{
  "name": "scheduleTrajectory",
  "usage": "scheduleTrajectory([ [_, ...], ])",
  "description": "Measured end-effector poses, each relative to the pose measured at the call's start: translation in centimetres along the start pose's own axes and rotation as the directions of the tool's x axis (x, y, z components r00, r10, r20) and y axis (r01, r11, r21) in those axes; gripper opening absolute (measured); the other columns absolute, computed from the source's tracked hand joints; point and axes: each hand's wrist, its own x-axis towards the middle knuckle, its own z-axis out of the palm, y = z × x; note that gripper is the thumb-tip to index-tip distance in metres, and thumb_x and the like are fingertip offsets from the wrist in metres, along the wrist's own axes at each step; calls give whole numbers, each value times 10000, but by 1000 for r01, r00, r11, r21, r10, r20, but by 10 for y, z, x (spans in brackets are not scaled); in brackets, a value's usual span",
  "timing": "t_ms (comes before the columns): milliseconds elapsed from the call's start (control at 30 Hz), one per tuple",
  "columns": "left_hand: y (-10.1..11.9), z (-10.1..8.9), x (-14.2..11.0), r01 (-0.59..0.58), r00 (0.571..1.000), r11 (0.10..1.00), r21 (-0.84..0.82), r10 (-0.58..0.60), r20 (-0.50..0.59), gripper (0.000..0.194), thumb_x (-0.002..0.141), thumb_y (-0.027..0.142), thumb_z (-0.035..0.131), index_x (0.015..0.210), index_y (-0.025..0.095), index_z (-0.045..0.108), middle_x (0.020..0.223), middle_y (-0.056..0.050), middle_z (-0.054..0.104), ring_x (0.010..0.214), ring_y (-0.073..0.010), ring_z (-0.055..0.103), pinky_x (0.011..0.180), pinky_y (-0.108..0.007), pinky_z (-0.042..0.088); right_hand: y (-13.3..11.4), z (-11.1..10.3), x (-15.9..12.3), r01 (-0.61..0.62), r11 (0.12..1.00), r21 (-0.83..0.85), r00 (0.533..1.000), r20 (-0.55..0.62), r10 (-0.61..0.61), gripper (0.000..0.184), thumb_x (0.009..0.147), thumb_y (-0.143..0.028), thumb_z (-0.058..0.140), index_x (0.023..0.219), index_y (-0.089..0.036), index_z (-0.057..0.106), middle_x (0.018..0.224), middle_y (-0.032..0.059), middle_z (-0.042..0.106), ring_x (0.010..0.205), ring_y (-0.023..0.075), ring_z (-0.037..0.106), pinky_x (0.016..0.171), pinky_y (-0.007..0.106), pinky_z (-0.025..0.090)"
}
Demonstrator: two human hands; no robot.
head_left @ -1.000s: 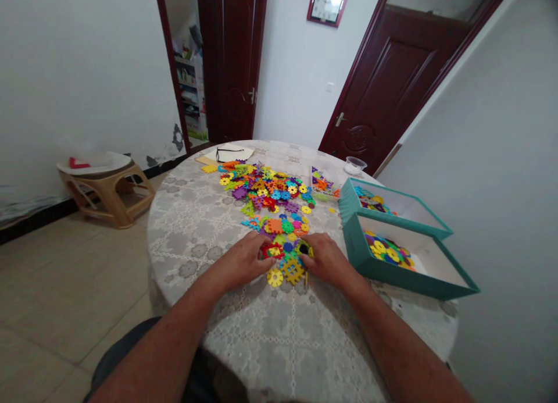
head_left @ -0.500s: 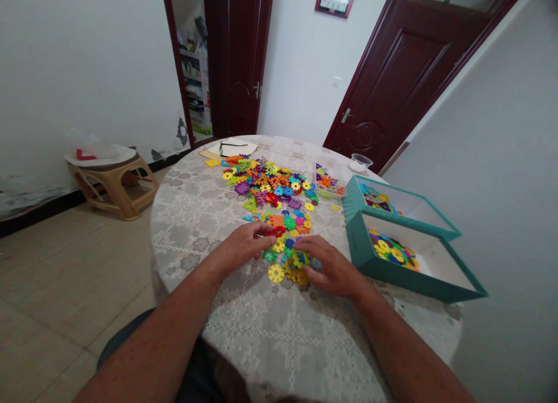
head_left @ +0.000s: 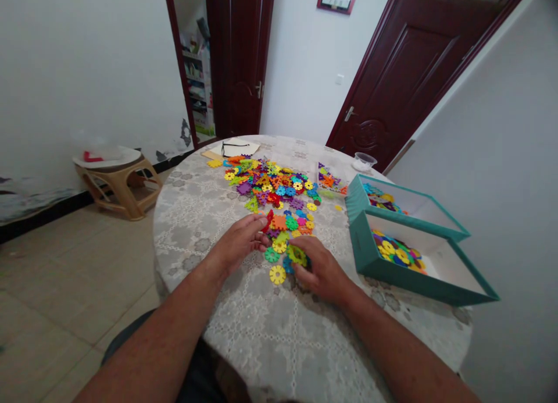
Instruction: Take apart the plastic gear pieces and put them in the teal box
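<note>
L hand (head_left: 238, 243) now has red pc (head_left: 268, 220) raised, thumb + finger pinching, others loosely curled. R hand (head_left: 325, 269) now closed on yellow-green pc (head_left: 299, 256), so prob. both hands busy. Yellow disc (head_left: 274, 276) flat on tablecloth (head_left: 261, 333), btwn hands, unheld.

Across the centre of the frame spreads the worktop (head_left: 183, 217). The heap (head_left: 274, 179) lies on its far half, the loose pieces (head_left: 279, 247) before it. Behind the heap, to the left, glasses (head_left: 236, 145) lie on paper (head_left: 251, 150). At the right, the near box (head_left: 396, 279) stands before the far box (head_left: 414, 188), pieces in both. Left of the far box lies the tray (head_left: 344, 173), with the tub (head_left: 365, 160) behind. A stool (head_left: 124, 188) stands on the floor (head_left: 65, 286), frame left.
</note>
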Motion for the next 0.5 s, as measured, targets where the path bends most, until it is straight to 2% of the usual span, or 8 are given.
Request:
scheduleTrajectory([
  [67,-2,1,0,17,1000,999,-36,-16,23,392,871,492,739,1060,163,645,932,-46,660,728,-131,639,604,-239,517,5,0,3,-160,952,260,976,-106,193,455,907,-270,686,1358,-267,624,1346,92,656,1228,269,608,1099,493,477],
  [100,-3,2,1,25,999,999,-47,-24,34,391,873,499,737,1043,160,642,933,-51,662,723,-131,637,597,-237,522,7,-1,5,-226,882,413,946,-121,299,444,907,-313,704,1344,-276,633,1330,77,671,1199,261,632,1074,477,503],
  [133,-5,3,1,34,999,998,-56,-32,40,390,871,505,739,1023,160,638,926,-53,661,717,-132,637,592,-240,530,9,-2,6,-267,779,567,912,-112,394,439,901,-349,721,1328,-283,641,1309,65,687,1166,254,655,1041,463,532],
  [200,-8,6,1,51,998,996,-73,-48,44,389,866,513,746,992,166,625,900,-49,653,702,-137,637,590,-251,548,13,-5,9,-272,516,812,849,-50,526,417,884,-395,743,1279,-287,661,1252,48,719,1109,246,687,982,445,578],
  [267,-11,10,1,67,997,994,-82,-63,54,385,874,518,743,985,171,618,878,-47,647,688,-139,638,593,-262,562,17,-9,11,-234,271,934,801,27,598,366,877,-406,746,1215,-278,684,1198,43,741,1077,243,707,946,439,607],
  [333,-13,13,1,85,995,993,-85,-79,66,376,890,516,728,994,170,622,888,-54,652,682,-138,639,599,-269,570,21,-12,12,-215,117,970,761,92,643,310,871,-383,748,1153,-262,700,1155,45,757,1059,240,720,930,432,623],
  [400,-14,16,1,100,992,992,-80,-94,84,376,903,516,715,1017,168,632,919,-64,657,694,-139,646,605,-273,575,23,-15,12,-214,50,976,731,126,671,278,863,-352,743,1118,-246,705,1121,52,768,1034,239,731,918,425,631],
  [500,-16,19,2,119,987,991,-61,-111,114,415,900,552,711,1060,176,639,941,-59,646,702,-138,647,617,-278,579,22,-17,12,-231,36,972,722,147,676,266,859,-358,725,1091,-228,712,1095,68,772,1006,244,733,895,418,632],
])
